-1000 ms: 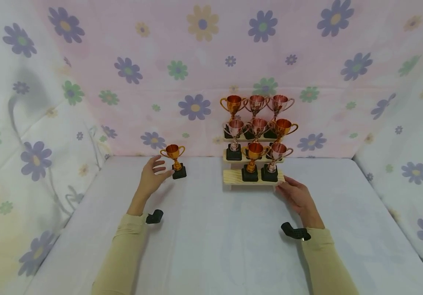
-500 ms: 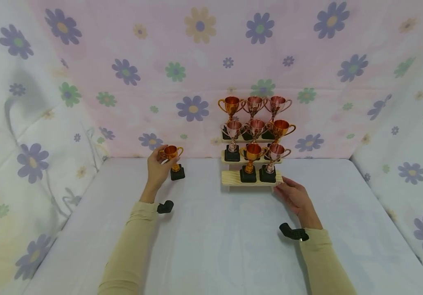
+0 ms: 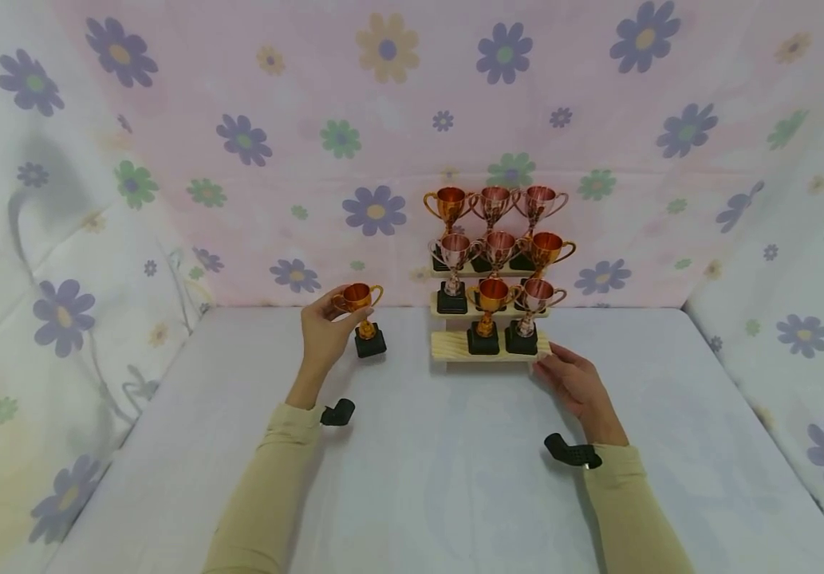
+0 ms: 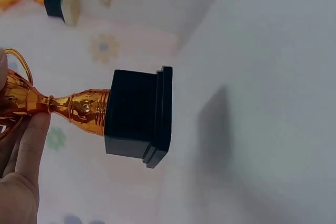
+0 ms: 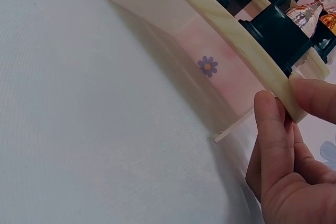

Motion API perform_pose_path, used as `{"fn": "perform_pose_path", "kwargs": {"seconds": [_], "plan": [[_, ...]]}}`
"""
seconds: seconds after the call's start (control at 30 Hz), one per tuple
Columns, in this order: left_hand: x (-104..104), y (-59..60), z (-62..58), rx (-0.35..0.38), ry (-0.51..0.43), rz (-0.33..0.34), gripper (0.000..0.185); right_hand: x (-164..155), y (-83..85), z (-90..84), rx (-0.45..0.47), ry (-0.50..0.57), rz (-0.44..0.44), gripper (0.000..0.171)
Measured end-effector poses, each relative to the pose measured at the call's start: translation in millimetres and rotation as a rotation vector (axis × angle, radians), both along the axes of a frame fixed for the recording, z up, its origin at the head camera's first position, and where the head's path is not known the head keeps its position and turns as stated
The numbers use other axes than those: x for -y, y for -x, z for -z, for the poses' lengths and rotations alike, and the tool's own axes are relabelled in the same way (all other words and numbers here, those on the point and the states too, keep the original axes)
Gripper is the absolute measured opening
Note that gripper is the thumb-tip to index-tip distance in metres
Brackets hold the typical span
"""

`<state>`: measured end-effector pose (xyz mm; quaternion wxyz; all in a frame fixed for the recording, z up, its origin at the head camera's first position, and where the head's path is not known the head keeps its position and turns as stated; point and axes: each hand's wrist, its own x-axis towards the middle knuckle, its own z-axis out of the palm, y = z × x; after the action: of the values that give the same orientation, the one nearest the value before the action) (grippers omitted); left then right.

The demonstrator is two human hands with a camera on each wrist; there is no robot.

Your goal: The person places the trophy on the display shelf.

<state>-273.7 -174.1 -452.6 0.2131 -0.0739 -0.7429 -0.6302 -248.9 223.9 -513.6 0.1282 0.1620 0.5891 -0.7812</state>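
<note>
My left hand (image 3: 321, 333) grips a small gold trophy cup (image 3: 371, 341) by its bowl, with the thumb in front. In the left wrist view the trophy's black square base (image 4: 131, 111) hangs apart from its shadow on the white cloth. My right hand (image 3: 578, 387) pinches the right end of a pale wooden three-step stand (image 3: 449, 346), thumb on top and fingers beneath. On the bottom step are a gold trophy (image 3: 484, 338) and a rose-gold trophy (image 3: 522, 340), both toward the right; bare wood shows at the left end.
The middle step holds rose-gold trophies (image 3: 452, 296) and a gold trophy (image 3: 546, 251). On the top step stand a gold trophy (image 3: 451, 206) and two rose-gold ones. A flowered cloth backdrop (image 3: 275, 239) rises behind the white table (image 3: 412, 462).
My left hand has reached the gold trophy, taken hold of it and moved it a little to the right. My right hand has stayed on the stand.
</note>
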Motion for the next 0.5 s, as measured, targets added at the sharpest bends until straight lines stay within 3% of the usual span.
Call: {"fn": "perform_pose_path", "kwargs": {"seconds": [0.13,0.5], "plan": [[-27,-15.1,-24.6,-0.007,0.013,0.056,0.043,-1,0.3,-0.1,-0.008,-0.001,-0.002,0.064],[-88,-1.1,-14.2,-0.092,-0.014,0.247,0.050,-1,-0.7,1.9,-0.028,0.017,-0.007,0.064]]}}
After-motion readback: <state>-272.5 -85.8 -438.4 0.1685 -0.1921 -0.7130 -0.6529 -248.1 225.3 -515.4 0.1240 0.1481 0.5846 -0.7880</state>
